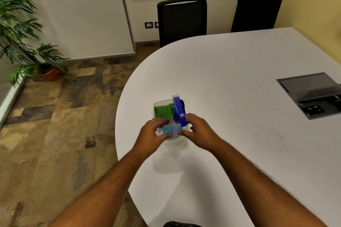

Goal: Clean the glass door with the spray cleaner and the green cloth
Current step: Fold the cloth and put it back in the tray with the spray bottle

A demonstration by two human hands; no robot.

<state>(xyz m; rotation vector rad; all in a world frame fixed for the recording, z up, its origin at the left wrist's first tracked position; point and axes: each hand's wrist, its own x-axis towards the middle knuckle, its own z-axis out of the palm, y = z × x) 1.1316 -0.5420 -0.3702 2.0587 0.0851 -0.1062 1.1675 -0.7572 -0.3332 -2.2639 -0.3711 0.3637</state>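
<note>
A clear spray bottle (171, 128) with blue liquid and a blue trigger head stands in a clear plastic tray (159, 103) near the rounded end of the white table (230, 79). A folded green cloth (164, 110) lies in the tray just behind the bottle. My left hand (153, 132) curls around the bottle's left side and my right hand (198, 131) around its right side, fingertips touching the bottle's body. The bottle's lower part is hidden by my fingers.
Two black chairs (181, 22) stand at the table's far edge. An open cable box (311, 94) is set in the tabletop at right. A potted plant (27, 42) stands on the patterned carpet at left, beside a frosted panel (77, 11). A whiteboard hangs behind.
</note>
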